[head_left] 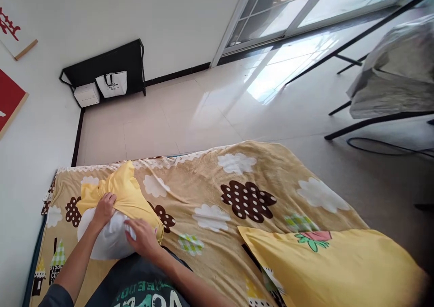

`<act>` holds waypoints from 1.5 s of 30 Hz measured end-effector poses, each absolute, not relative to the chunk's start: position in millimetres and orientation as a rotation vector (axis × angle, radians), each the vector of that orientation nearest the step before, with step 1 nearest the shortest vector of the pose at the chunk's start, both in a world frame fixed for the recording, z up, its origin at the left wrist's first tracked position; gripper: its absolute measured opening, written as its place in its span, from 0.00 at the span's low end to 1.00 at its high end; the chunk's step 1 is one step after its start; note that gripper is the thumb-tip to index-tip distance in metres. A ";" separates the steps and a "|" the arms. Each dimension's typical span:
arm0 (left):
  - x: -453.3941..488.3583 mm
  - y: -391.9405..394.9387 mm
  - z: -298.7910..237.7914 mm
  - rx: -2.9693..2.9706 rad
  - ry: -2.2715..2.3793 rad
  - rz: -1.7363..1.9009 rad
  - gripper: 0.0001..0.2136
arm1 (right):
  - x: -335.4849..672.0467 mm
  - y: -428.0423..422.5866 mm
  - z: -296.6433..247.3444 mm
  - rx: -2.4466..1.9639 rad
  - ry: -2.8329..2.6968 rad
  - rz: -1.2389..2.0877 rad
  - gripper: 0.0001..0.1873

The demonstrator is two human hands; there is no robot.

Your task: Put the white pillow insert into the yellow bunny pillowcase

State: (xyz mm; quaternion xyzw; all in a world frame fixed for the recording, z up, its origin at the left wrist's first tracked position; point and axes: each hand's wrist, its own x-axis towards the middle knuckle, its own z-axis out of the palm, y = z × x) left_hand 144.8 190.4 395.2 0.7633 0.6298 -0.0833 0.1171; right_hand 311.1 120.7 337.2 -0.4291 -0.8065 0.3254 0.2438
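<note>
A white pillow (106,241) lies on the bed, half inside a yellow pillowcase (127,194). My left hand (104,209) presses on the bunched edge of the pillowcase where it meets the pillow, fingers curled into the cloth. My right hand (144,237) grips the pillowcase edge on the pillow's near side. A second pillow in a yellow cover with a strawberry print (332,266) lies at the lower right of the bed.
The bed carries a tan blanket (217,194) with cloud and brown dotted shapes. Beyond it is shiny tiled floor (190,117), a black rack with a white bag (111,83) by the wall, sliding glass doors and a black-framed table (389,85) at right.
</note>
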 end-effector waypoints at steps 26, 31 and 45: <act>100.0 92.0 317.3 1.020 1.781 0.814 0.33 | 329.7 197.5 344.9 -1.322 -2.649 0.369 0.16; 106.1 72.1 314.8 0.714 1.495 0.997 0.28 | 339.0 199.5 356.0 -1.557 -2.536 0.465 0.15; 117.8 63.6 288.3 0.990 2.005 1.005 0.11 | 292.9 90.0 321.0 -0.703 -2.783 0.627 0.36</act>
